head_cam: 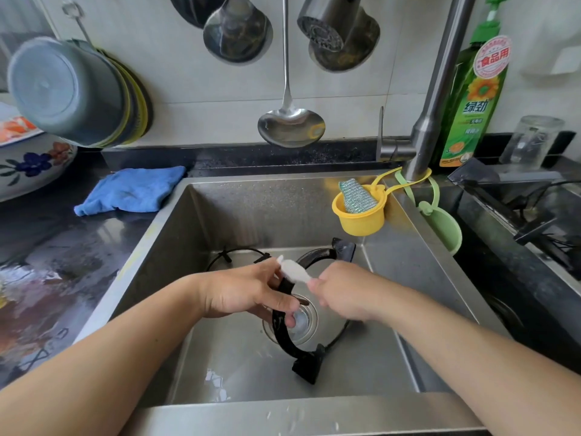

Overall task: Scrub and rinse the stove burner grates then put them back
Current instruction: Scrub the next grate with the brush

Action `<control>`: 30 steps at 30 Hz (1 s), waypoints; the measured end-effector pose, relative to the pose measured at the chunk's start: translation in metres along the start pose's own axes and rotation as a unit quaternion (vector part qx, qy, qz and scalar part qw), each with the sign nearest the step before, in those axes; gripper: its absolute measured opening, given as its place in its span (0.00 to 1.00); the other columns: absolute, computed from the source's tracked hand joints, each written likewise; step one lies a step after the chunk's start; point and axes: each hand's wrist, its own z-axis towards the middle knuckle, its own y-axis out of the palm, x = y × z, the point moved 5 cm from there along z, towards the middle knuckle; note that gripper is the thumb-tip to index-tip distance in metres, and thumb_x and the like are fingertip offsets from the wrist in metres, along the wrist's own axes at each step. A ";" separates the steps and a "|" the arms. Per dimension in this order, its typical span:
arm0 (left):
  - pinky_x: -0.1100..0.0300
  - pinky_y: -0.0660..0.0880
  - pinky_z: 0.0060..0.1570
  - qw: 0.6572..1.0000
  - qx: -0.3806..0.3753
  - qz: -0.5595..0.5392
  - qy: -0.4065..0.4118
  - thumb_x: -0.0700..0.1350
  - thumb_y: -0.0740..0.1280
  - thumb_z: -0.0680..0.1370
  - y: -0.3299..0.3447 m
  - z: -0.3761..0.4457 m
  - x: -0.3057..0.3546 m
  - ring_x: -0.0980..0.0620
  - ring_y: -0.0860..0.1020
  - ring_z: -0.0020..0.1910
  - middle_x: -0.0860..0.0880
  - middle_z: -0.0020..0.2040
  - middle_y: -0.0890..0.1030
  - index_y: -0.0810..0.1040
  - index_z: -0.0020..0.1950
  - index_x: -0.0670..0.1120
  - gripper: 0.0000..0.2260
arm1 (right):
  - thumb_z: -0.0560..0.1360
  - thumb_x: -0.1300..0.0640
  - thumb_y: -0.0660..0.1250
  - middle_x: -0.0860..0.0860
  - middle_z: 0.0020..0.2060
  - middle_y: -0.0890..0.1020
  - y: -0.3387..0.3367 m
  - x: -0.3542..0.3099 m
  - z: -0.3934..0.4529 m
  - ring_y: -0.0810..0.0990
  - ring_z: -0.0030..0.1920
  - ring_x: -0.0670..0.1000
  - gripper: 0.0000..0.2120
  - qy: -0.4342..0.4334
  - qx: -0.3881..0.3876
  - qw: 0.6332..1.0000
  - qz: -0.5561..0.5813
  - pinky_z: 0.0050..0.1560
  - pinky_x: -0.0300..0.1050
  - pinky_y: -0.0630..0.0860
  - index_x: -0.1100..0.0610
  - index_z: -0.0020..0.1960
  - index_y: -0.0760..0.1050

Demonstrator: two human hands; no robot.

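Head view: a steel sink [220,221] is seen from above, w/ a black ring-shaped burner grate [284,336] held tilted over the drain [301,319] near frame centre. The grate's left rim is gripped by the left hand [248,291], fingers curled under it and thumb on top. A white brush [294,270], blurred, is gripped at its handle end by the right hand [342,292]; the brush head is pointed toward 10 o'clock and lies at the grate's upper rim, just above the left hand's fingers. Whether bristles touch the metal can't be told. A second, thinner black grate [234,251] is partly seen on the sink floor at 11 o'clock from the hands.

At 2 o'clock, a yellow cup-shaped holder [361,220] is hung inside the sink from the faucet base, w/ a green-silver scourer [356,196] in it; a pale green holder [443,223] is hung just beside it. The faucet [434,99] rises at 1 o'clock, w/ a green detergent bottle [471,102] behind it. At 10 o'clock a blue cloth [132,191] lies on the dark desk [47,234] by the sink edge. A ladle [290,125] is hung on the tiled wall at 12 o'clock. Stacked bowls [72,92] are seen at upper left.
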 end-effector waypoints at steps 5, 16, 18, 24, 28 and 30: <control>0.45 0.77 0.59 1.000 0.003 -0.023 -0.013 0.48 0.73 0.75 0.001 -0.003 0.002 0.40 0.83 0.52 0.37 0.47 0.82 0.63 0.54 0.45 0.19 | 0.85 0.53 0.50 0.54 0.38 0.74 -0.024 0.021 0.006 0.75 0.46 0.57 0.16 0.031 0.100 0.994 -0.019 0.44 0.45 0.73 0.60 0.47 0.71; 0.41 0.76 0.62 0.999 0.001 -0.004 -0.034 0.44 0.75 0.75 -0.006 -0.004 -0.006 0.36 0.83 0.56 0.32 0.53 0.83 0.64 0.62 0.41 0.24 | 0.86 0.53 0.49 0.59 0.61 0.76 -0.014 0.007 0.000 0.77 0.58 0.59 0.17 0.039 0.028 0.993 -0.111 0.51 0.47 0.72 0.55 0.66 0.73; 0.42 0.76 0.61 0.999 -0.014 -0.013 -0.028 0.45 0.76 0.74 -0.004 -0.004 -0.006 0.38 0.83 0.55 0.33 0.52 0.83 0.64 0.62 0.39 0.26 | 0.86 0.54 0.50 0.59 0.56 0.79 0.001 0.003 -0.002 0.77 0.53 0.59 0.18 -0.027 -0.007 0.995 -0.094 0.50 0.47 0.71 0.59 0.63 0.76; 0.43 0.76 0.62 1.000 -0.007 -0.013 -0.011 0.46 0.78 0.74 -0.006 -0.003 -0.003 0.41 0.82 0.54 0.36 0.51 0.84 0.67 0.56 0.42 0.22 | 0.85 0.43 0.51 0.54 0.44 0.76 0.004 -0.004 -0.002 0.73 0.48 0.56 0.19 -0.015 -0.025 0.992 -0.125 0.44 0.45 0.66 0.55 0.49 0.73; 0.42 0.77 0.64 1.000 -0.001 -0.023 -0.019 0.43 0.76 0.75 -0.006 -0.002 0.002 0.41 0.83 0.54 0.39 0.50 0.84 0.69 0.60 0.41 0.21 | 0.85 0.44 0.51 0.60 0.57 0.79 -0.001 0.006 0.003 0.76 0.52 0.59 0.21 0.032 0.017 0.994 -0.104 0.43 0.46 0.69 0.58 0.60 0.75; 0.40 0.76 0.65 0.999 -0.010 -0.021 -0.035 0.43 0.77 0.74 -0.005 -0.004 -0.001 0.38 0.83 0.55 0.36 0.51 0.84 0.66 0.65 0.37 0.28 | 0.87 0.50 0.49 0.59 0.60 0.76 -0.014 0.013 0.001 0.76 0.57 0.60 0.19 0.064 0.036 0.993 -0.097 0.49 0.48 0.72 0.57 0.68 0.72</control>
